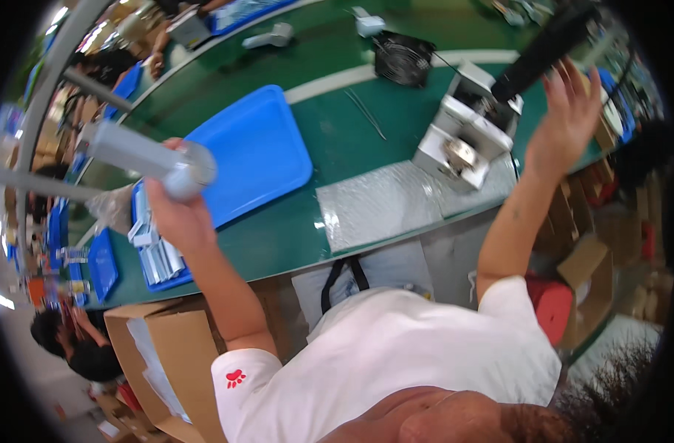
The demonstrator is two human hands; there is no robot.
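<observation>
My left hand point(180, 214) is closed around a light grey hair-dryer-shaped device point(141, 151), raised above a blue tray point(259, 159). The device's round head is at the palm, and its long body points to the upper left. On the right, my right hand point(562, 122) is raised with its fingers apart, beside a hanging black cylindrical tool point(544, 52) that resembles an electric screwdriver. The tool's lower end is over a white box-like fixture point(455, 122), which has a round metallic part point(460, 153) in it.
Bubble wrap point(381, 203) lies along the near bench edge. Beyond it are thin wires point(366, 114) and a black fan point(403, 59). A similar grey device point(270, 35) lies on the far green surface. Pale blue pieces point(160, 258) fill a tray at left; a cardboard box point(167, 369) stands below.
</observation>
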